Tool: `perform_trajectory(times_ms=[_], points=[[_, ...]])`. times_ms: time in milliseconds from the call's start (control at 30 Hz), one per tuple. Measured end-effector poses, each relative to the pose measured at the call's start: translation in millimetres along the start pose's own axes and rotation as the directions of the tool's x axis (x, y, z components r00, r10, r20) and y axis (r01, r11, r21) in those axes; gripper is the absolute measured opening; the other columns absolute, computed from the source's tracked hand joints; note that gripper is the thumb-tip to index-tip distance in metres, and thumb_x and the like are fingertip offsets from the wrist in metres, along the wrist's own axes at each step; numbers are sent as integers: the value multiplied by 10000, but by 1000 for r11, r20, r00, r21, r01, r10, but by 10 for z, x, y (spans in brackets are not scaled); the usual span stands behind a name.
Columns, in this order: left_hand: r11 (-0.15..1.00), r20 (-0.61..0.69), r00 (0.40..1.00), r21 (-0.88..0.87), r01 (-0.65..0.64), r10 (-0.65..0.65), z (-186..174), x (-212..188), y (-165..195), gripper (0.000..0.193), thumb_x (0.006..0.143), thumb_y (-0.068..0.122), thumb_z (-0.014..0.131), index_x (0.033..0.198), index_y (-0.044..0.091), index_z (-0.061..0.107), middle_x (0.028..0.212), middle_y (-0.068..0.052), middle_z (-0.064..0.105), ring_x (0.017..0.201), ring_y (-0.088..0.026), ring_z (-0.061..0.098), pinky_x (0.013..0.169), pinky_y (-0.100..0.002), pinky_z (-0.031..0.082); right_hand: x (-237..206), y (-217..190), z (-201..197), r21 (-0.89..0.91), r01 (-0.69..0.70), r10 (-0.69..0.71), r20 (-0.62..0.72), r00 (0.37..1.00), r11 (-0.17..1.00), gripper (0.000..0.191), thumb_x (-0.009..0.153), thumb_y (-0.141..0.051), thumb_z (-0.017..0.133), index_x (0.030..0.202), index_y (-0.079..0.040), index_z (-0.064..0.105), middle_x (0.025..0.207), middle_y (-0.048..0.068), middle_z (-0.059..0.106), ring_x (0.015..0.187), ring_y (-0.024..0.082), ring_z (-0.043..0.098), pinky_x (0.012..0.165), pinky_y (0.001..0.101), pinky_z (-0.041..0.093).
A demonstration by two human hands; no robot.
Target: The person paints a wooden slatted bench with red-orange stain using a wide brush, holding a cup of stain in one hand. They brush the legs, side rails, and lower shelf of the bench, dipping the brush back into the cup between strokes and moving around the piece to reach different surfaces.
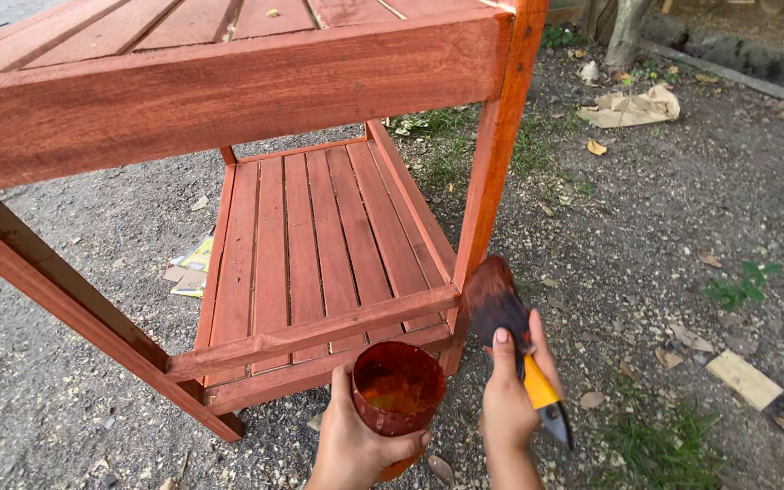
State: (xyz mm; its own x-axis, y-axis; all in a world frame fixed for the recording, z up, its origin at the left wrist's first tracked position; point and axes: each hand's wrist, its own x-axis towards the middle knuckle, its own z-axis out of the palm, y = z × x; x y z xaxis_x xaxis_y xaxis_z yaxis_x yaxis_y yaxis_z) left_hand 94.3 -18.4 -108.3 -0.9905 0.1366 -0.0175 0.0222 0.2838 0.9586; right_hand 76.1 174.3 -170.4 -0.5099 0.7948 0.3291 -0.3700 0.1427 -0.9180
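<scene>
Tabletop edges of the red-stained wooden table (229, 100) run out of frame at top and left. Stain-smeared cup (398, 388) holds orange-brown liquid and sits low at centre, gripped by the left hand (356, 445). Right hand (512, 399) is closed on the yellow-handled brush (505, 318), bristles dark, touching the front leg.

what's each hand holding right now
Left hand: closed around a small stain-coated cup.
Right hand: closed on a paintbrush, bristles at the wooden table's leg.
</scene>
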Motion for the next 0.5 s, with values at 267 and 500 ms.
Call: perform_trajectory(times_ms=[267, 500], points=[[995, -62, 998, 97, 28, -23, -116, 23, 191, 1133, 414, 258, 1008, 1360, 97, 403, 1227, -122, 700, 1197, -243, 705, 1042, -357, 552, -366, 555, 53, 208, -465, 500, -177, 848, 861, 509, 906, -112, 724, 1387, 13, 615, 1242, 142, 695, 950, 214, 702, 741, 315, 586], [999, -58, 997, 7, 44, -43, -180, 28, 309, 1162, 440, 274, 1013, 1393, 105, 369, 1252, -118, 679, 1222, -250, 687, 1061, -379, 552, 482, -721, 515, 391, -195, 261, -123, 957, 900, 454, 912, -137, 719, 1343, -32, 621, 1228, 94, 680, 961, 185, 703, 711, 303, 619]])
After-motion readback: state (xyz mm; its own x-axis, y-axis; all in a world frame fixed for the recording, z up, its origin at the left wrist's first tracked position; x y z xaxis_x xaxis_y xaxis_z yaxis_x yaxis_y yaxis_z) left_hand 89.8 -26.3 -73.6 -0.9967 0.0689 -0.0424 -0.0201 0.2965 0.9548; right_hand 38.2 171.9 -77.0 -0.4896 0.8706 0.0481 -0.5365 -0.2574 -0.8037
